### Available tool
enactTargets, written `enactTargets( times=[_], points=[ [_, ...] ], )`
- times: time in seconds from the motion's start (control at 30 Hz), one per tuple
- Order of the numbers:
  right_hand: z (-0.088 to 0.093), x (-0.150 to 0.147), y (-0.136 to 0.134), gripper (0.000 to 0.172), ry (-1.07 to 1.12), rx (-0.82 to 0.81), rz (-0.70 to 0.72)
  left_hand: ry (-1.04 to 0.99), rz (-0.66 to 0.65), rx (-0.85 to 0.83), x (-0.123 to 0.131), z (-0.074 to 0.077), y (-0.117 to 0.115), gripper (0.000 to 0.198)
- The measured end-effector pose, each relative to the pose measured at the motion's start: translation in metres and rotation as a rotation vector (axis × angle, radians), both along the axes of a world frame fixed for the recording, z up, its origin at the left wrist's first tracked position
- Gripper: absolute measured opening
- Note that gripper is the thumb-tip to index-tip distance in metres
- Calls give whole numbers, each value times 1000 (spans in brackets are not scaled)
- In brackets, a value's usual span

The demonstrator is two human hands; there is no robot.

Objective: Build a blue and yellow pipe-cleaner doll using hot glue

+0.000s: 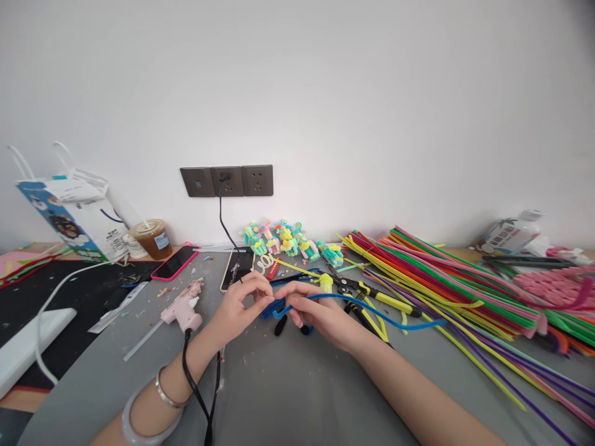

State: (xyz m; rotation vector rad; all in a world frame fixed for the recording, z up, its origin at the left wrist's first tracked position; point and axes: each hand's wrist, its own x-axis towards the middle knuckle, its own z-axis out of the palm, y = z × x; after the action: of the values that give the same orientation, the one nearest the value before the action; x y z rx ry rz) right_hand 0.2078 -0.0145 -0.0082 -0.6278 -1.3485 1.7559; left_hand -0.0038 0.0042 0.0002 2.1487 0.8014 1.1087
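Observation:
A blue pipe cleaner (385, 314) is held between my two hands, partly folded into bends near my fingertips. Its long free end trails off to the right over my right wrist. My left hand (245, 305) pinches the bent part with thumb and forefinger. Close beside it, my right hand (316, 308) grips the same piece, fingers curled. Just behind my right hand stands a small yellow fuzzy piece (326, 282). Pliers with yellow-and-black handles (388, 300) lie right behind that hand. Dark-tipped handles (280, 326) show below my fingers; the rest of that tool is hidden.
Bundled coloured pipe cleaners (446, 279) spread across the right side. Small pastel pipe-cleaner figures (288, 238) cluster by the wall. A pink glue gun (183, 308) with a black cord lies left, near a pink-cased phone (175, 261) and a drink cup (153, 240).

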Motion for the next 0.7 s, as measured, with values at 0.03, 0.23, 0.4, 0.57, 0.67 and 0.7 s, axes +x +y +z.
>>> enactTargets(
  times=[0.03, 0.23, 0.4, 0.57, 0.67, 0.7],
  points=[
    [0, 0, 0, 23, 15, -18, 12, -1, -3, 4, 0, 0, 0, 18],
    [5, -3, -3, 20, 128, -132, 66, 19, -18, 13, 2, -1, -1, 18],
    [9, -2, -4, 18, 167, -152, 62, -49, 10, -97, 2, -2, -3, 20],
    [8, -2, -4, 28, 159, -165, 54, -64, 29, -130, 0, -3, -3, 33],
    [8, -1, -4, 38, 141, -168, 68, -26, 37, -73, 0, -4, -1, 34],
    [9, -1, -4, 39, 133, -168, 73, -27, 42, -64, 0, -5, -1, 31]
  ],
)
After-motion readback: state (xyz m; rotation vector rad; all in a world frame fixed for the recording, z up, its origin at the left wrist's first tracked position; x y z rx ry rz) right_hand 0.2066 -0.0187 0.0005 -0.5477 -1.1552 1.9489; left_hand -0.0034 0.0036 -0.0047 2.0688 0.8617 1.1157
